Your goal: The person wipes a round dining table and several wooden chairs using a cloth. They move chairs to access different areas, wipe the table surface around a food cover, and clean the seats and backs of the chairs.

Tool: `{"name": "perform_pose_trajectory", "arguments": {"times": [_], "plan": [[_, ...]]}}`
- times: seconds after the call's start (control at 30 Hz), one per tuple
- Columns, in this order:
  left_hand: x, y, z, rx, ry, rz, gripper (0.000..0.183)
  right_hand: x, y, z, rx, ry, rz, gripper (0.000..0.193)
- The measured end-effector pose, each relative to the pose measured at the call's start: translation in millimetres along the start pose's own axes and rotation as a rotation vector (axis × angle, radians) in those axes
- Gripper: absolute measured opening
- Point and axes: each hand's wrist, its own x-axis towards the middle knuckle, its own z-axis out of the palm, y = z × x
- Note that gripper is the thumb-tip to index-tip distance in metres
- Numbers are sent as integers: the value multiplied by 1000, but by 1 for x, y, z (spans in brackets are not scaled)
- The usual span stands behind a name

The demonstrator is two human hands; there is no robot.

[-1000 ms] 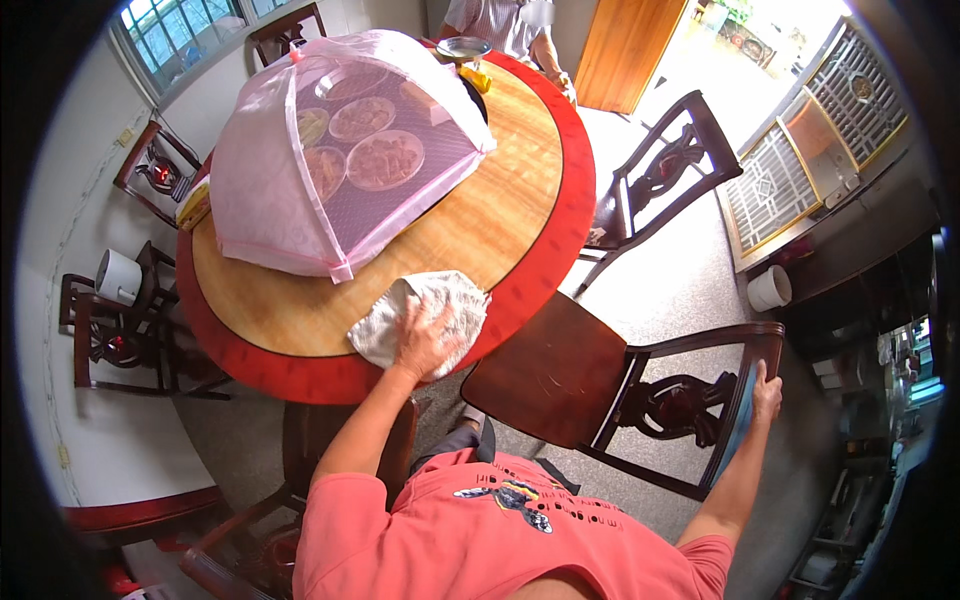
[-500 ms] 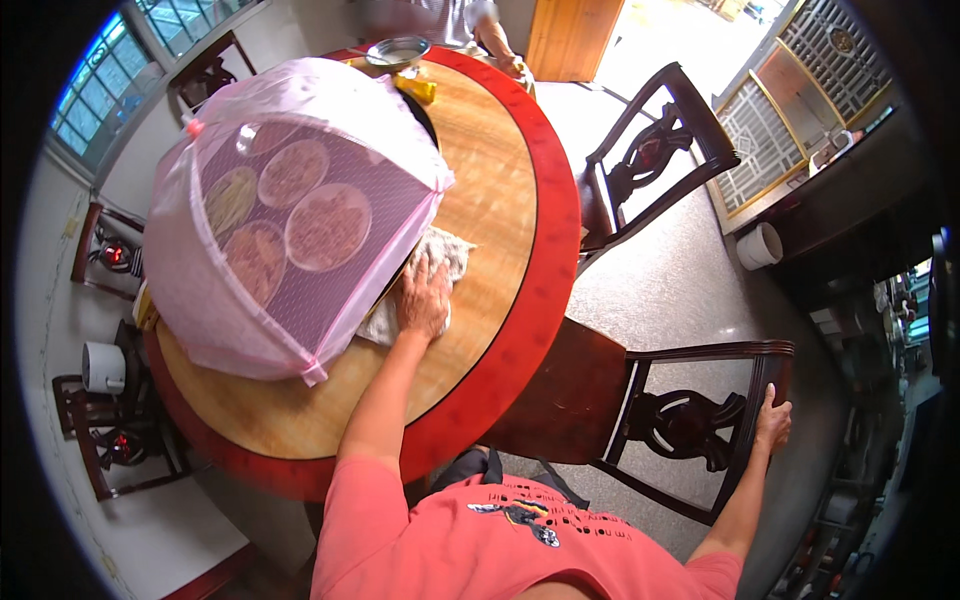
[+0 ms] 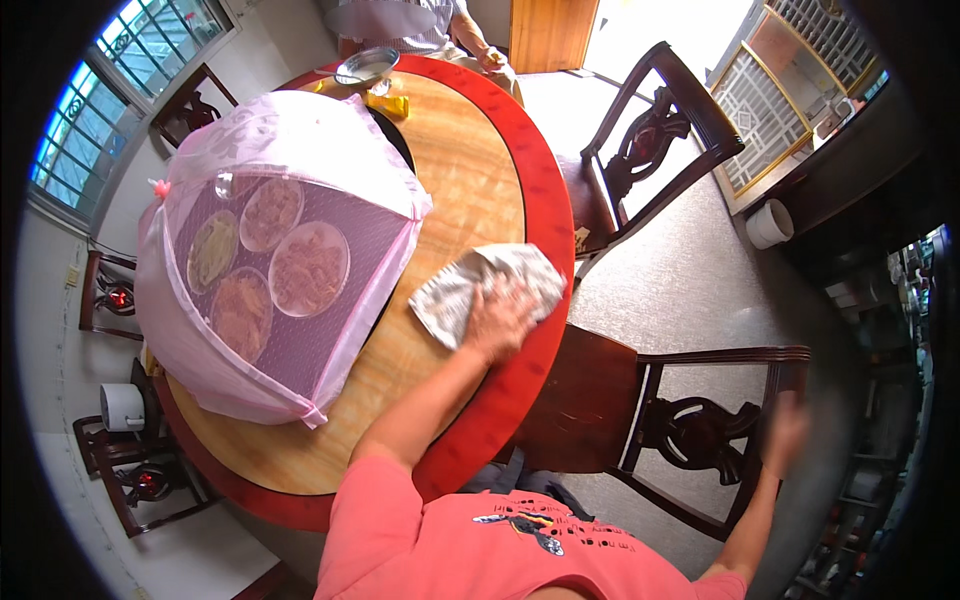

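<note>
My left hand (image 3: 502, 318) presses down on a crumpled whitish cloth (image 3: 455, 290) near the right side of the round table. Its fingers are stretched out over the cloth, somewhat blurred. Beneath them, one cloth edge reaches the table's red border (image 3: 552, 230). My right hand (image 3: 787, 435) is smeared by motion beside the back of a dark wooden chair (image 3: 765, 400); whether it touches the chair or how its fingers lie does not show. Left of the cloth stands a pink mesh food cover (image 3: 275, 150) with several plates of food (image 3: 310, 268) under it.
A metal bowl (image 3: 367, 66) and a yellow packet (image 3: 388, 104) sit at the table's far side, where another person (image 3: 430, 30) is seated. A second dark chair (image 3: 650, 150) stands to the right, a white bucket (image 3: 769, 224) farther off. More chairs line the left wall.
My left hand has slid the cloth rightward, from the food cover's edge to the table's red border. My right hand, earlier on the chair back, now blurs with motion. The view has shifted slightly.
</note>
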Motion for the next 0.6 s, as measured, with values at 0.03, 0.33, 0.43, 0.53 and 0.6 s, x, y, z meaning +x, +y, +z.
{"name": "perform_pose_trajectory", "arguments": {"times": [0.03, 0.33, 0.43, 0.53, 0.6], "plan": [[-14, 14, -2, -8, -43, 44, 43, 0, 3, 4, 1, 12, -22, 67], [-14, 17, -19, -87, -69, 218, 35, 4, 16, 33, -37, 53, -18, 63], [58, -15, -16, -44, -111, 49, 37, 4, 16, 37, -50, 120, 1, 61], [131, -59, 2, 5, 7, -2, 39, 10, 39, 68, -80, 207, -89, 60], [176, -80, 1, 53, 38, -34, 41, 9, 50, 80, -104, 219, -82, 58]]}}
